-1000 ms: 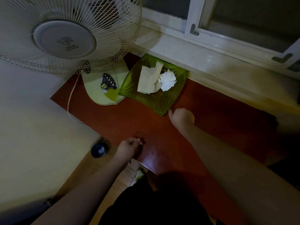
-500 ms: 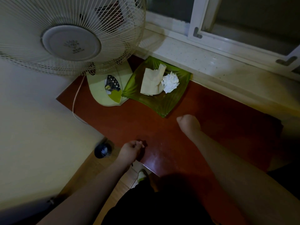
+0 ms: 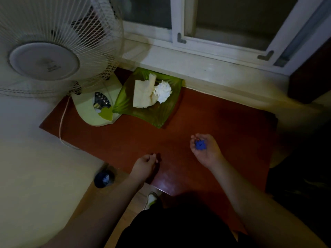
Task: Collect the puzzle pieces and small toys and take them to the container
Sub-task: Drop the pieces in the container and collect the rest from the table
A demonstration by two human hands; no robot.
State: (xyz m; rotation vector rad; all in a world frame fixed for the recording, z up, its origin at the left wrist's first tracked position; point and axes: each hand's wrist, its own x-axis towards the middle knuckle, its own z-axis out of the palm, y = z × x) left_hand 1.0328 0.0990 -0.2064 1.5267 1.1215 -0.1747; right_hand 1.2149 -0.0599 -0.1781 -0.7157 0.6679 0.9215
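blue toy (image 3: 200, 145) | right hand (image 3: 206, 151) palm-up, cupping | left hand (image 3: 146, 162) curled

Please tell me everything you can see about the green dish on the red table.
The green dish looks like translucent glass or plastic, roughly square with ribbed, wavy sides. It lies flat on the red table, one corner pointing toward the person, its far edge by the pale window sill. The fan base is against its left corner. It holds a folded beige paper and a crumpled white tissue. Neither hand touches it.
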